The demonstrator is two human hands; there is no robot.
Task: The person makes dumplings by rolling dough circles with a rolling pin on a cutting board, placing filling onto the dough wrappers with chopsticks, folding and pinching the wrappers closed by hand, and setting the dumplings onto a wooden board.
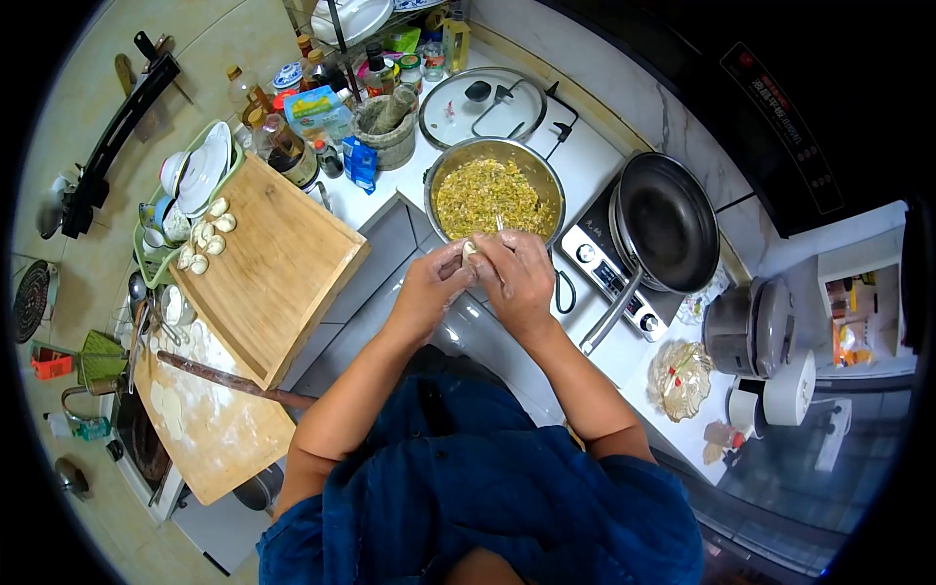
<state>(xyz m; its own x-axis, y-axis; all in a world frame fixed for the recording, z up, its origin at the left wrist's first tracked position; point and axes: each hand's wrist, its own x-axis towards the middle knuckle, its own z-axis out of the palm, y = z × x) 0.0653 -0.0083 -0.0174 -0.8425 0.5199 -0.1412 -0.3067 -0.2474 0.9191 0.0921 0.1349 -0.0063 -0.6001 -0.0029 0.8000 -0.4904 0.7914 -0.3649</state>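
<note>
My left hand [434,288] and my right hand [519,283] meet at the near rim of a metal bowl [558,210]. Between their fingertips both pinch a small pale dumpling [469,250], mostly covered by the fingers. Flour whitens the fingers. The bowl holds a chopped yellow-green filling [490,193], and a utensil's metal end [500,221] shows just above my right hand. On a wooden tray [276,258] at the left, several finished dumplings [203,239] sit near its far left edge.
Below the tray lie a floured board [219,439] with flat dough pieces [168,408] and a rolling pin [229,378]. Right of the bowl, a black pan [669,222] stands on a cooktop [609,278]. Behind are a glass lid [483,105], a stone mortar [388,141] and bottles [283,151].
</note>
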